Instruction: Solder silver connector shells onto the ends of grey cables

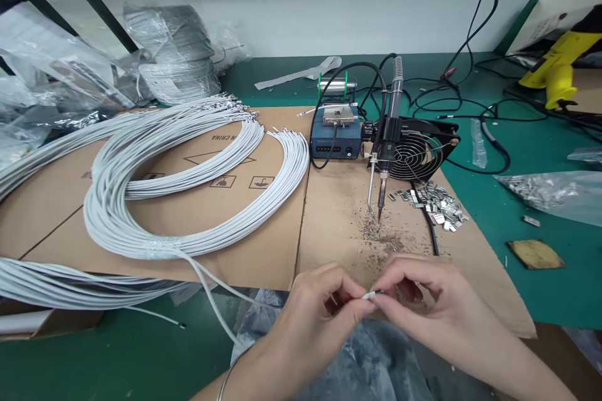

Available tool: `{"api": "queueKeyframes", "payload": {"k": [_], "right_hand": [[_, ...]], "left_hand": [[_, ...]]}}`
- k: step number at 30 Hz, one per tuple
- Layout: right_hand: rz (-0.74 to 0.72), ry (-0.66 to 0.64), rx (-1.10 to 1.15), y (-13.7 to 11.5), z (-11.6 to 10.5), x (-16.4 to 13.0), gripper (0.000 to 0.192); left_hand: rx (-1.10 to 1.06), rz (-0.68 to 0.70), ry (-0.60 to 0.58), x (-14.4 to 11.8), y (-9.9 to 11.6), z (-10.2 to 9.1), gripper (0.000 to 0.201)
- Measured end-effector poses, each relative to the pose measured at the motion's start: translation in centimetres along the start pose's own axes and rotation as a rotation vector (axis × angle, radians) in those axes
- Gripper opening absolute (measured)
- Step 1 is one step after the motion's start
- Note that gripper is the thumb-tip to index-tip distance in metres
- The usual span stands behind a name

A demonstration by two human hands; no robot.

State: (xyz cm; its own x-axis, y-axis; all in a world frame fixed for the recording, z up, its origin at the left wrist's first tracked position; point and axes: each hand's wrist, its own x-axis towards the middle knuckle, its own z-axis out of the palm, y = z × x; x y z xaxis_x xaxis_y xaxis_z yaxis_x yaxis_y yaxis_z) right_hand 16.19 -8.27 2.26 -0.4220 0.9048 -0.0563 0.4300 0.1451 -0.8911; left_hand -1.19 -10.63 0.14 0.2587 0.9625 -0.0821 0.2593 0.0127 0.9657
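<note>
— What have you got hold of?

— My left hand (320, 307) and right hand (423, 297) meet at six o'clock, fingertips pinched together on the end of a thin white cable (369, 294) stretched between them.

— And past your hands?

— At twelve o'clock a soldering iron (383, 191) points down at scorched cardboard (338, 213), with a small fan (416, 153) behind it. Metal clips (439, 207) lie heaped at one o'clock. White cable coils (188, 188) spread out at ten o'clock. A yellow tool (557, 69) sits far off at two o'clock.
</note>
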Motion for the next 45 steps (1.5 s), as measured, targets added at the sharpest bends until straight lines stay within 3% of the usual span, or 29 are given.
{"api": "queueKeyframes", "payload": {"k": [7, 10, 14, 16, 18, 21, 24, 30, 34, 37, 42, 45], "right_hand": [[0.078, 0.291, 0.609, 0.6, 3.5, -0.1, 0.018], [0.050, 0.395, 0.632, 0.7, 4.6, -0.3, 0.020], [0.018, 0.444, 0.642, 1.2, 3.6, -0.5, 0.019], [0.011, 0.476, 0.767, 1.7, 2.2, -0.7, 0.021], [0.011, 0.503, 0.738, 2.3, 1.1, -0.8, 0.019], [0.076, 0.267, 0.498, 2.5, 0.7, -0.9, 0.005], [0.092, 0.060, 0.356, 1.8, 1.2, -0.7, 0.008], [0.023, 0.029, 0.018, 0.2, 0.8, -0.2, 0.011], [0.015, -0.001, 0.023, 0.1, 0.4, -0.2, 0.013], [0.007, 0.055, 0.279, 0.4, 0.8, -0.1, 0.013], [-0.022, 0.106, 0.767, 1.2, 2.7, 0.1, 0.013], [-0.032, 0.095, 1.081, 1.6, 4.2, 0.2, 0.009]], "left_hand": [[-0.077, -0.060, 0.057, 0.2, -0.4, 0.5, 0.023], [-0.041, -0.014, 0.105, 0.4, -0.7, 0.7, 0.021], [-0.058, 0.000, 0.114, 0.4, -0.7, 0.5, 0.018], [-0.196, -0.092, 0.063, 0.3, -0.5, 0.2, 0.018], [-0.375, -0.195, -0.022, 0.1, -0.4, -0.2, 0.020], [-0.483, -0.239, -0.149, -0.2, -0.2, -0.7, 0.022], [-0.355, -0.180, -0.200, -0.5, 0.0, -0.9, 0.022], [0.182, 0.147, -0.098, -0.6, 0.3, -0.9, 0.023], [0.266, 0.214, -0.063, -0.3, 0.4, -1.0, 0.022], [0.111, 0.111, -0.087, -0.3, 0.4, -0.8, 0.023], [-0.485, -0.201, -0.141, -0.1, 0.3, 0.2, 0.031], [-0.713, -0.266, -0.172, 0.2, 0.2, 0.8, 0.037]]}}
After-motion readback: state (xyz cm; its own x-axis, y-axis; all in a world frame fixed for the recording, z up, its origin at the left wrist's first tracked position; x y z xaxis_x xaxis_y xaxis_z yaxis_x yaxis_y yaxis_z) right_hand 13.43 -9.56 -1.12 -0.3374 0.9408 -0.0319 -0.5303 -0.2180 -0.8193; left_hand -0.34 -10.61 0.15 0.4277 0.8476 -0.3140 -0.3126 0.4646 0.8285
